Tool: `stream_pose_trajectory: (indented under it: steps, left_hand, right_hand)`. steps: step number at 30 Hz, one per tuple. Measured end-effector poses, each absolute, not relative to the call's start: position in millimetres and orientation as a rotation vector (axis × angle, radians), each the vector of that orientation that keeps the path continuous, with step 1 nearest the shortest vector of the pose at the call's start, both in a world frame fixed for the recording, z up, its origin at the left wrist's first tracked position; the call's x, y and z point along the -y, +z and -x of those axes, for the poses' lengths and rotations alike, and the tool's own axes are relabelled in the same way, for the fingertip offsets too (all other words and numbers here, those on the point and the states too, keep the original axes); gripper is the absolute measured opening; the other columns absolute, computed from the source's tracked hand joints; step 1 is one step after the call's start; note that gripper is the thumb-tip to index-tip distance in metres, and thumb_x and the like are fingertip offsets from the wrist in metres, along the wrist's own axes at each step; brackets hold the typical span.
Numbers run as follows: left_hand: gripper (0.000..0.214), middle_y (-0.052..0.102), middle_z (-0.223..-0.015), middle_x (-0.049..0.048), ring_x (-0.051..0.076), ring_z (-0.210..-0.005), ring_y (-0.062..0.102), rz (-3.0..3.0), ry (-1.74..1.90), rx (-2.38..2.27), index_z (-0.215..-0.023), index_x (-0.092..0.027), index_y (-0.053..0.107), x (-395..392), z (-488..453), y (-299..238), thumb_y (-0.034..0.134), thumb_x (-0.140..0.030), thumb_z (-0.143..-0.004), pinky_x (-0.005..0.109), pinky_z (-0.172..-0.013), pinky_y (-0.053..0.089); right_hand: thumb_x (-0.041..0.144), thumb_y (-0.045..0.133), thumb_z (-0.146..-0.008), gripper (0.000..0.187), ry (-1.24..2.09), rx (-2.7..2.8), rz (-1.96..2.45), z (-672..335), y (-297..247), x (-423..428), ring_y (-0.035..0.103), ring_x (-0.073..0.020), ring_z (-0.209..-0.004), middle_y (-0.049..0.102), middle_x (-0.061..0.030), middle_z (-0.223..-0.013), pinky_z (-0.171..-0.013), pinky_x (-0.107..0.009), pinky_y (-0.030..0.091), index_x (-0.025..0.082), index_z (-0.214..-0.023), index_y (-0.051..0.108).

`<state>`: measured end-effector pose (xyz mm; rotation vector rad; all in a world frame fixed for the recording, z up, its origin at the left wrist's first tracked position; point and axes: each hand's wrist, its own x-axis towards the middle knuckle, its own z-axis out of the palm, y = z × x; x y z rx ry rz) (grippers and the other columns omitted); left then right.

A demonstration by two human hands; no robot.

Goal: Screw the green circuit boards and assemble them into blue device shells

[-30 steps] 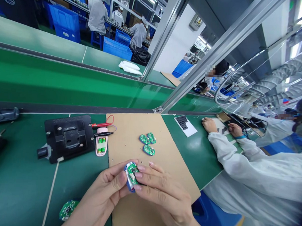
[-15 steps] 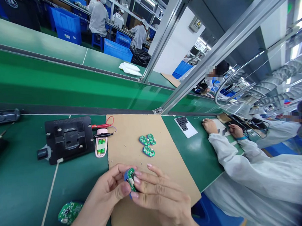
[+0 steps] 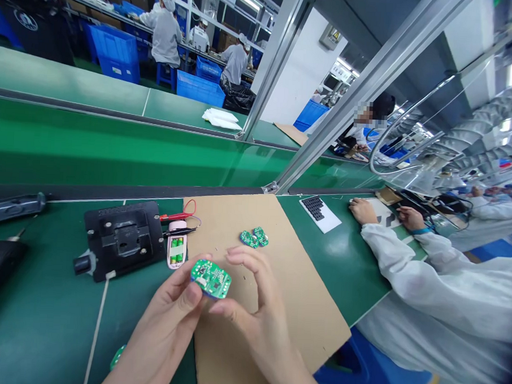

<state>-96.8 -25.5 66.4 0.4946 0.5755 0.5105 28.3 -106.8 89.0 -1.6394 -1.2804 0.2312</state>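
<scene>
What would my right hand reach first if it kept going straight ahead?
Probably the small green circuit boards on the cardboard sheet ahead of the right hand, though depth is unclear.

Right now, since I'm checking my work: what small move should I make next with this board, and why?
Probably set the green circuit board on the cardboard sheet beside the two boards: your right hand is over the sheet, and those boards lie together.

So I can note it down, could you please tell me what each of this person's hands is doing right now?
Left hand: closed, holding a green circuit board.
Right hand: curved beside the board; cannot tell whether it grips.
</scene>
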Motion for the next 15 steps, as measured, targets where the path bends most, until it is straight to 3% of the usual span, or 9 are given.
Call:
stream_pose_trajectory:
  steps: [3,9,15]
  left_hand:
    - [0.031,0.067,-0.105,-0.0007,0.013,-0.098,0.058,-0.521,0.527,-0.584,-0.104,-0.029,0.069,27,95,71,0.075,-0.038,-0.075,0.013,-0.077,0.048]
    - [0.042,0.07,-0.108,0.002,0.021,-0.108,0.058,-0.679,0.471,-0.626,-0.108,-0.03,0.069,23,93,82,0.078,-0.044,-0.07,0.023,-0.092,0.046]
    - [0.035,0.074,-0.092,0.0019,0.018,-0.09,0.064,-0.826,0.442,-0.7,-0.095,-0.026,0.074,17,96,81,0.082,-0.042,-0.065,0.021,-0.079,0.05]
  right_hand:
    - [0.038,0.063,-0.089,0.027,0.246,1.324,1.614,-27,89,107,0.054,-0.016,-0.108,0.057,-0.0025,-0.111,-0.097,-0.029,0.046,0.027,-0.112,0.054]
    - [0.017,0.062,-0.089,0.029,0.106,1.503,1.569,-38,99,111,0.058,-0.0188,-0.103,0.061,-0.0052,-0.109,-0.09,-0.034,0.047,0.023,-0.116,0.054]
    - [0.005,0.056,-0.089,0.036,-0.078,1.699,1.457,-46,100,112,0.063,-0.0172,-0.096,0.065,-0.0058,-0.106,-0.085,-0.033,0.047,0.02,-0.122,0.054]
